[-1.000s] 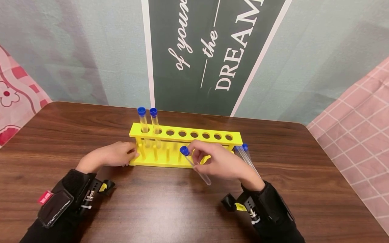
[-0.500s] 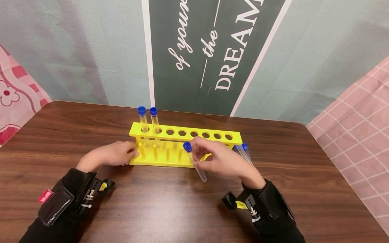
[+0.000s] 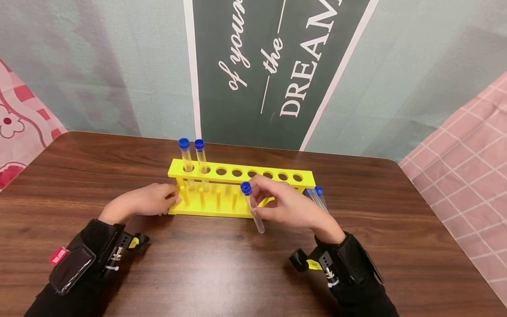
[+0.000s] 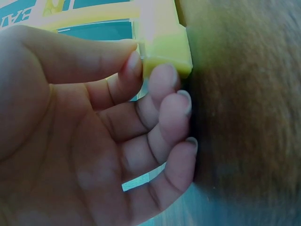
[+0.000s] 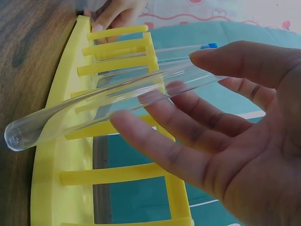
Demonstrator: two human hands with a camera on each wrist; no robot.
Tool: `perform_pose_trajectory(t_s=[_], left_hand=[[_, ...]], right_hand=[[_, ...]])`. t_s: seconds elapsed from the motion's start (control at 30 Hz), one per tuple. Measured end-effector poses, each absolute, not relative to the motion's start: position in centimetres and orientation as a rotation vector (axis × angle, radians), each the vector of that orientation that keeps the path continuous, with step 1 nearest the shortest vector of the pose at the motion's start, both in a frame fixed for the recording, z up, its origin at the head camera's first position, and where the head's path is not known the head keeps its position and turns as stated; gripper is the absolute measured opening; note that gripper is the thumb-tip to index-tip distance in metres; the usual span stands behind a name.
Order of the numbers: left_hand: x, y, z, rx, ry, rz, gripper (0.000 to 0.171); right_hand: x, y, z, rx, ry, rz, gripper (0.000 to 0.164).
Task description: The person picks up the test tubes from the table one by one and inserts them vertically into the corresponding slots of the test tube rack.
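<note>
A yellow test tube rack [image 3: 229, 178] stands on the brown table. Two clear capped test tubes, a left one [image 3: 186, 155] and a right one [image 3: 201, 156], stand upright in its two leftmost holes. My left hand [image 3: 147, 200] pinches the left end of the rack's base between thumb and index finger; the left wrist view shows the other fingers curled beside it. My right hand [image 3: 286, 203] holds a third test tube [image 5: 94, 106] in front of the rack, near its middle. That tube is tilted, its blue cap [image 3: 246, 188] up and its rounded end toward the table.
More blue-capped test tubes [image 3: 317, 199] lie at the rack's right end, partly hidden by the rack and right hand. Behind the table [image 3: 206, 273] hangs a cloth backdrop [image 3: 158, 66] with printed lettering. Pink patterned cloth [image 3: 467, 176] hangs at the sides.
The tube in my right hand has turned more upright, its cap moving right and slightly up and its lower end moving left. My left hand stays on the rack.
</note>
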State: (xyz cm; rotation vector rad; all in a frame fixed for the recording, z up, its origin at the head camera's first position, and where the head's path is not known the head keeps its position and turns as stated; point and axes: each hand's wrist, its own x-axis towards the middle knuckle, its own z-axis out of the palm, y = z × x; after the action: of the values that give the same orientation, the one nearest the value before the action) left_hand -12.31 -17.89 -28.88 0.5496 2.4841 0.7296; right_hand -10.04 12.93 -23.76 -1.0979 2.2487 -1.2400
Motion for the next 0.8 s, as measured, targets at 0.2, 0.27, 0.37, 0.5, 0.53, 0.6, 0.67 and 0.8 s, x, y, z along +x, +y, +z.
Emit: perform_pose_trajectory(t_s=[0.2, 0.27, 0.37, 0.5, 0.53, 0.6, 0.67, 0.8], left_hand=[[-12.33, -17.92, -28.84, 0.543, 2.486, 0.719, 0.019], [-12.33, -17.91, -28.84, 0.533, 2.483, 0.719, 0.018], [-12.31, -17.90, -28.86, 0.526, 2.480, 0.722, 0.018], [-12.24, -17.87, -28.86, 0.526, 2.479, 0.726, 0.018], [-12.22, -17.85, -28.84, 0.525, 2.479, 0.724, 0.018], [-12.19, -17.81, -28.80, 0.522, 2.479, 0.723, 0.018], [-12.15, -17.77, -28.76, 0.517, 2.482, 0.722, 0.018], [-12.07, -17.70, -28.61, 0.513, 2.489, 0.722, 0.018]], right_hand=[[-10.08, 12.95, -23.61, -1.038, 2.275, -1.226, 0.024], [-10.06, 13.00, -23.54, -1.010, 2.291, -1.215, 0.025], [-10.04, 13.10, -23.40, -0.982, 2.298, -1.212, 0.025], [-10.04, 13.24, -23.31, -0.981, 2.294, -1.224, 0.025], [-10.05, 13.29, -23.32, -0.981, 2.293, -1.228, 0.025], [-10.09, 13.37, -23.34, -0.985, 2.291, -1.232, 0.025], [-10.12, 13.44, -23.35, -0.990, 2.284, -1.237, 0.026], [-10.24, 13.59, -23.32, -1.015, 2.269, -1.242, 0.025]])
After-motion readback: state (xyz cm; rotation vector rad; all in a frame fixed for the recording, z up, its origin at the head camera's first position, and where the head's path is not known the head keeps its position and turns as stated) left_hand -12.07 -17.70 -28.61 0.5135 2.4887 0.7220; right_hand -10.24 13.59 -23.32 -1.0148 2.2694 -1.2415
